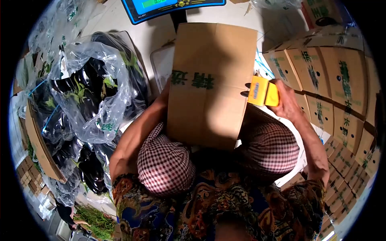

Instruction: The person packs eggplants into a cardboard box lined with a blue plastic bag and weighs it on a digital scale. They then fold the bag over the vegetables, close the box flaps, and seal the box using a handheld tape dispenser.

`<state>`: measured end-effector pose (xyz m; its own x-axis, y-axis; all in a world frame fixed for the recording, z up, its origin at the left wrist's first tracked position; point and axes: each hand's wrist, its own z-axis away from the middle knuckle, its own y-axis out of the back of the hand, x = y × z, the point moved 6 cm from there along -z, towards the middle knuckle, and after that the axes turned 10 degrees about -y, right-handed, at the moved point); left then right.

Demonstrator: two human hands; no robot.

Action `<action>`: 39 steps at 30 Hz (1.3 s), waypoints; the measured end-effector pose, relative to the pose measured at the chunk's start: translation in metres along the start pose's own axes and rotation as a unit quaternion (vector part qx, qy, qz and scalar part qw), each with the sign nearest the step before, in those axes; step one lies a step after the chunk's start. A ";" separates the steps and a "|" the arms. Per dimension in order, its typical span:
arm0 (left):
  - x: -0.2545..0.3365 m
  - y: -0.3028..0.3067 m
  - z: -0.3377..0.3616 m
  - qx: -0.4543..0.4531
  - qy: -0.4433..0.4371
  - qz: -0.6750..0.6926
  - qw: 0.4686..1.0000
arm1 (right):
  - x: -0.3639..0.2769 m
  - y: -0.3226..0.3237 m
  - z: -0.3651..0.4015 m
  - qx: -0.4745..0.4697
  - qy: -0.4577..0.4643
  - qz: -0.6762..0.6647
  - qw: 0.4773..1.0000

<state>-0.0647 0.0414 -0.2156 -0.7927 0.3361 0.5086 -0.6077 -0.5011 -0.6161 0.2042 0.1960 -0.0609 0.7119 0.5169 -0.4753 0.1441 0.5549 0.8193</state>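
Observation:
A closed cardboard box (209, 112) with green printed characters stands between my knees. My right hand (286, 99) is wrapped round a yellow block-shaped tool (258, 91) with small blue lettering; I cannot make out its exact kind. The tool is held against or just beside the box's right edge, near two dark oval marks. My left forearm reaches up along the box's left side. Most of my left hand (166, 89) is hidden by the box, so its fingers do not show.
On the left, eggplants (88, 100) fill an open clear plastic bag (114, 116). A digital scale (161, 9) stands at the top. Stacked printed cartons (321, 76) line the right side. At lower left are green produce (94, 219) and another person's arm (68, 213).

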 end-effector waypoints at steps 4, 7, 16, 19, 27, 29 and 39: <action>0.000 -0.006 -0.009 -0.020 0.007 -0.007 1.000 | -0.053 0.037 0.010 0.024 0.025 0.068 0.997; 0.024 0.011 -0.015 -0.084 -0.077 -0.218 0.969 | -0.069 0.029 0.002 -0.013 0.003 0.049 0.999; 0.099 0.012 0.012 -0.017 -0.267 -0.374 0.888 | -0.206 -0.023 -0.093 -0.012 0.159 0.294 0.942; 0.102 0.005 0.011 -0.042 -0.229 -0.350 0.907 | -0.205 -0.020 -0.111 -0.084 0.032 0.222 0.971; 0.112 0.010 0.014 0.008 -0.333 -0.549 0.767 | -0.141 0.010 -0.051 -0.064 0.024 0.152 0.986; 0.109 0.015 0.012 0.032 -0.304 -0.530 0.791 | -0.106 0.008 -0.031 -0.054 0.012 0.141 0.988; 0.106 0.025 0.007 0.049 -0.268 -0.500 0.822 | 0.023 -0.028 0.015 0.032 0.020 0.070 0.997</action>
<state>-0.1636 0.0588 -0.1723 0.2507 0.2330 0.9396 -0.9151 -0.2594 0.3085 0.2266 0.1825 -0.0902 0.7009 0.6121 -0.3662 0.0894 0.4339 0.8965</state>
